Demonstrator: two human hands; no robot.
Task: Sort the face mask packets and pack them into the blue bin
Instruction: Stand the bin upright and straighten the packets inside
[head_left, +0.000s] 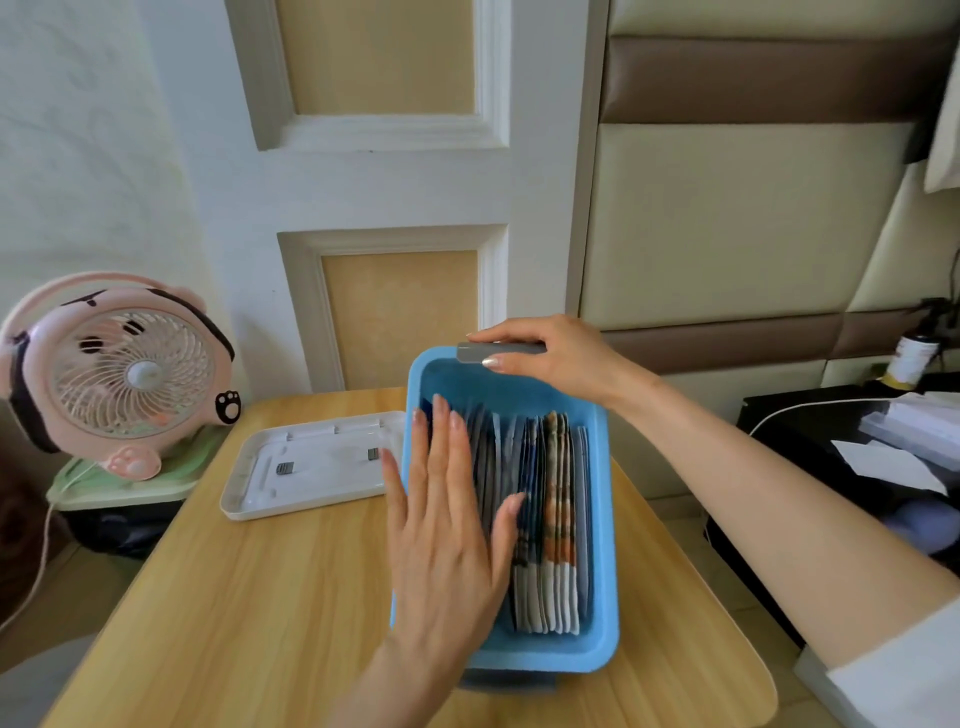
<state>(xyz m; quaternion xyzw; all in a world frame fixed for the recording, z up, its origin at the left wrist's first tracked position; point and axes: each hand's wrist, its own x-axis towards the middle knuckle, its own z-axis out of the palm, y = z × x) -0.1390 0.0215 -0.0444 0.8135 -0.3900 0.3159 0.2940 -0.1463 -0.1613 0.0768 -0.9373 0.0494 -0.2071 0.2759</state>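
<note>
Head view: packing looks nearly done; next likely calls for squaring the rows, then closing up
Table (260, 597): pale wood-grain, flat
Bin (605, 519): blue moulded plastic, rounded rectangle, on the table
Lid (311, 467): white plastic, inner side up, just left of the bin
Packets (558, 519): thin glossy sachets, on edge in rows inside the bin
Left hand (447, 530): flat, fingers straight, pressing the left-side packets
Right hand (563, 358): fingers curled round the handle
Handle (498, 349): smooth grey bar at the bin's far rim
</note>
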